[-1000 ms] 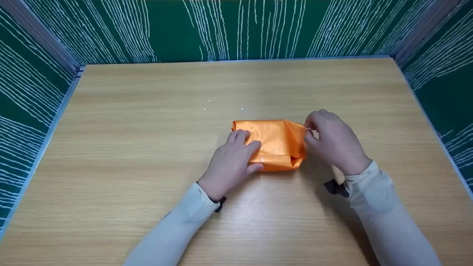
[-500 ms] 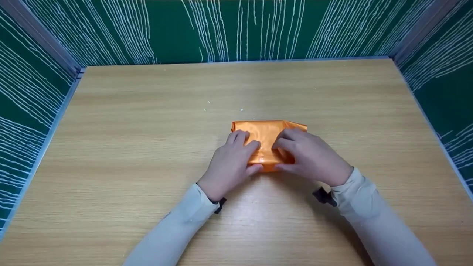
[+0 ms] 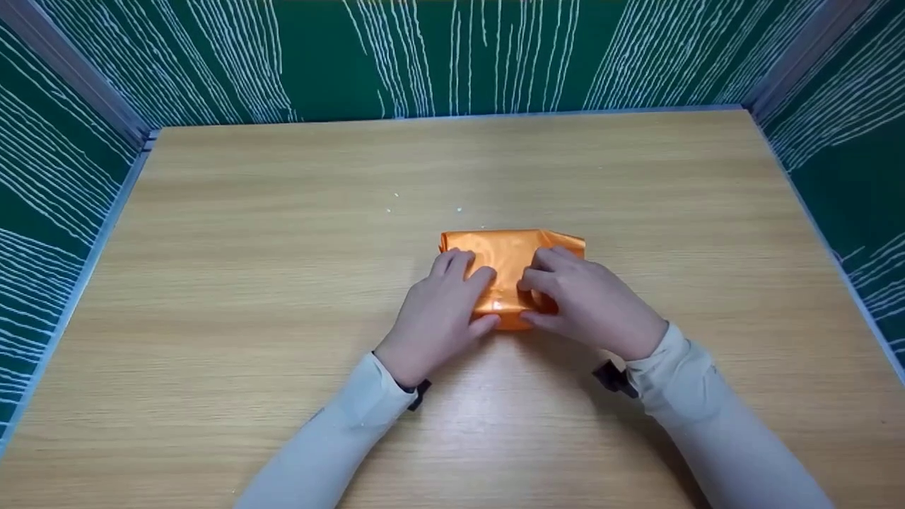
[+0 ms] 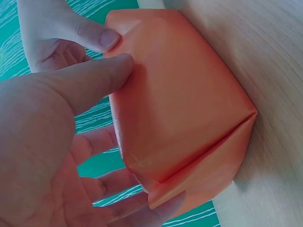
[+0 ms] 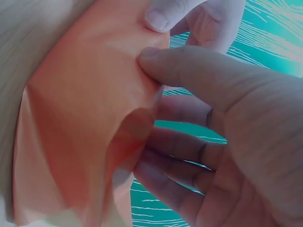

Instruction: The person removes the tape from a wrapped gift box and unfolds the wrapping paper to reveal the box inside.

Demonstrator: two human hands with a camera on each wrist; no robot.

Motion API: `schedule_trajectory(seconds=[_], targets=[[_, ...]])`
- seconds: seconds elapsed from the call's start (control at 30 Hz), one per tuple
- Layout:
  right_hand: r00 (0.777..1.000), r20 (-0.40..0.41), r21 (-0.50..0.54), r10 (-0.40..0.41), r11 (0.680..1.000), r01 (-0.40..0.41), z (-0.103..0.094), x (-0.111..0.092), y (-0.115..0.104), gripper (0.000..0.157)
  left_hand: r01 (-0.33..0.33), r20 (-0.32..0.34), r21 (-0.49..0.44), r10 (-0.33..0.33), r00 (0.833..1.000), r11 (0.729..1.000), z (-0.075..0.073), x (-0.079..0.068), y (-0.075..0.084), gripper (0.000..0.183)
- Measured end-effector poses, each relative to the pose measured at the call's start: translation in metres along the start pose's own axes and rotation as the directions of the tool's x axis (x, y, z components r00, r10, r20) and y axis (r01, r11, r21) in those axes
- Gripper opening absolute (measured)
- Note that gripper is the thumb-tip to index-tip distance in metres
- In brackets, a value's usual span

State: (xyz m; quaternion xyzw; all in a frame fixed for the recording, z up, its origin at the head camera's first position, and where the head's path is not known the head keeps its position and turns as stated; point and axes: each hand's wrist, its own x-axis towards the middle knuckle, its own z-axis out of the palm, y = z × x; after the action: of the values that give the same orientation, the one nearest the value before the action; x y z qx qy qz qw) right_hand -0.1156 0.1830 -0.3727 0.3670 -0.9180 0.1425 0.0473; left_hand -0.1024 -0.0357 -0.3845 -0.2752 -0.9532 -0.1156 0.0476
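Observation:
A shiny orange wrapped package [image 3: 505,244] lies on the table between both hands. My left hand [image 3: 433,311] grips its left part, thumb on the near side and fingers over the top. My right hand [image 3: 590,304] holds the right part the same way, its thumb close to the left one. In the left wrist view the left end of the wrapping [image 4: 203,175] is folded in with a diagonal crease. The right wrist view shows the right end of the wrapping [image 5: 71,156] creased and loose, with an opening beside the fingers.
The package rests on a light wooden table [image 3: 283,212]. Several small white specks [image 3: 459,209] lie beyond it. Green panels with white streaks [image 3: 325,63] stand along the back and both sides. Dark wrist bands [image 3: 615,378] show at the sleeve cuffs.
My right hand has let go of the wrapping's far right edge and moved left onto the package, near my left hand. The left hand has kept its hold.

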Motion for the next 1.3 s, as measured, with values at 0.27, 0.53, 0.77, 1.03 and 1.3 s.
schedule_trajectory(seconds=[0.27, 0.53, 0.77, 1.03, 1.3], targets=[[1.000, 0.014, -0.025, 0.021, 0.999, -0.020, 0.000, 0.000, -0.002, 0.027, -0.008, 0.004, -0.002, 0.008, 1.000, 1.000, -0.001, -0.002, 0.000, 0.050], [0.998, 0.029, -0.025, 0.050, 0.999, -0.049, -0.001, -0.001, -0.003, 0.032, -0.011, 0.025, 0.013, 0.011, 1.000, 1.000, -0.003, -0.003, 0.000, 0.051], [0.999, 0.015, -0.014, 0.037, 0.999, -0.037, 0.000, -0.002, -0.001, 0.031, -0.013, 0.010, 0.011, 0.013, 1.000, 1.000, -0.005, -0.001, -0.002, 0.048], [1.000, -0.012, -0.019, 0.011, 1.000, -0.011, 0.000, -0.002, -0.001, 0.026, -0.029, -0.059, 0.006, 0.029, 0.998, 1.000, -0.013, 0.000, -0.008, 0.036], [1.000, -0.016, -0.021, 0.006, 1.000, -0.007, -0.001, -0.002, -0.001, 0.026, 0.013, -0.104, -0.032, -0.017, 0.994, 0.999, -0.023, -0.002, -0.022, 0.032]])
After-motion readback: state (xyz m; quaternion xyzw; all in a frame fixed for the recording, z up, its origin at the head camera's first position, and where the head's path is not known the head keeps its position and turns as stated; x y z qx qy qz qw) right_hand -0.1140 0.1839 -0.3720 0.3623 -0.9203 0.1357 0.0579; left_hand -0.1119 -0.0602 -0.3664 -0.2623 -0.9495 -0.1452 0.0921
